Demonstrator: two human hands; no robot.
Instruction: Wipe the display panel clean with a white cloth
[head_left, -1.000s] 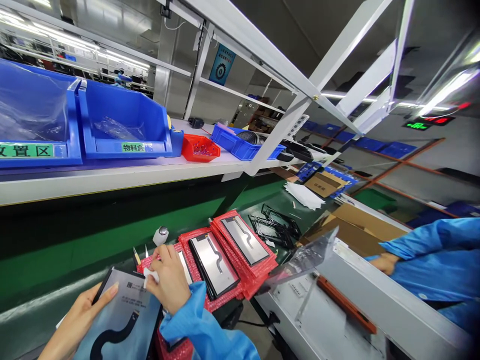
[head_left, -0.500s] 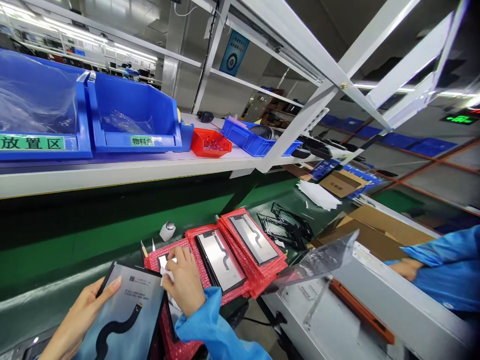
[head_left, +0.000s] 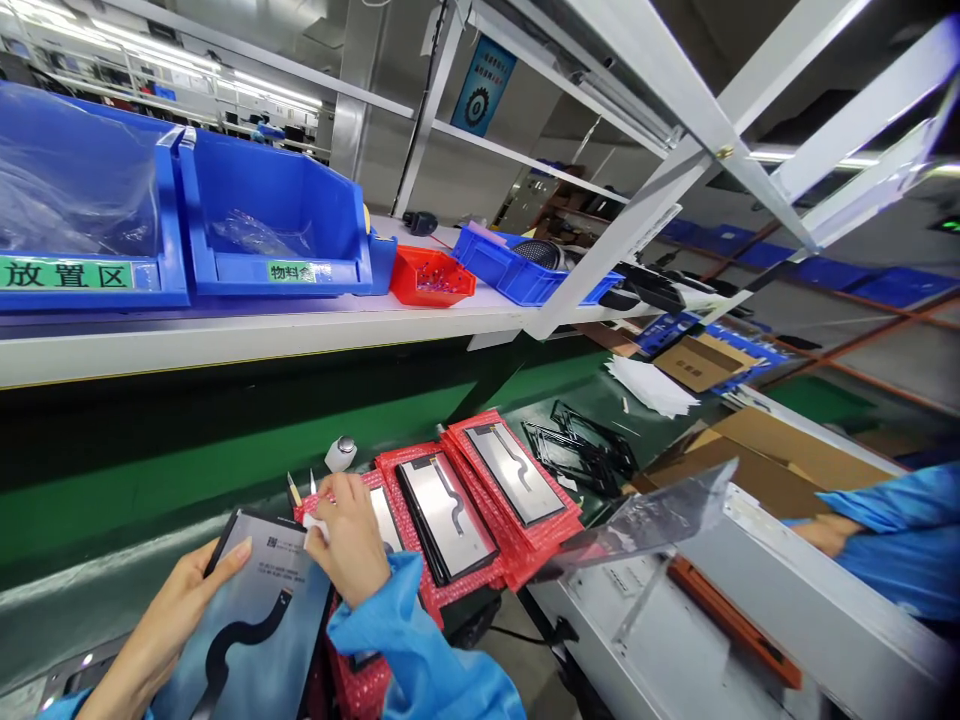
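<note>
Screen panel (head_left: 277,640), held tilted above the left part of the green bench (head_left: 75,625), its printed back facing up, with a black ribbon cable (head_left: 238,633) curving across it. The left hand (head_left: 176,605) grips the panel by its left edge, thumb flat on the upper face; the other fingers are largely hidden beneath. The right hand (head_left: 351,540) is closed, pinching a white wad (head_left: 315,527) at the panel's far right corner; whether the wad touches the panel cannot be told. To the right, red bubble wrap (head_left: 561,533) is spread on the surface, bearing a left-hand screen (head_left: 384,518) partly covered by the right hand, a middle screen (head_left: 454,520) and a right-hand screen (head_left: 516,475). Toward the far edge of the surface stand a small bottle (head_left: 341,454) and, just left of it, two pointed tools (head_left: 294,490). Black frames (head_left: 577,450) lie overlapping beyond the right-hand screen, with white paper (head_left: 652,386) farther toward the right end. Above the bench, a shelf (head_left: 300,335) carries blue bins (head_left: 274,215) and a red bin (head_left: 431,278) along its front edge. At far right, a co-worker's hand (head_left: 825,535) rests near a cardboard box (head_left: 765,465).
</note>
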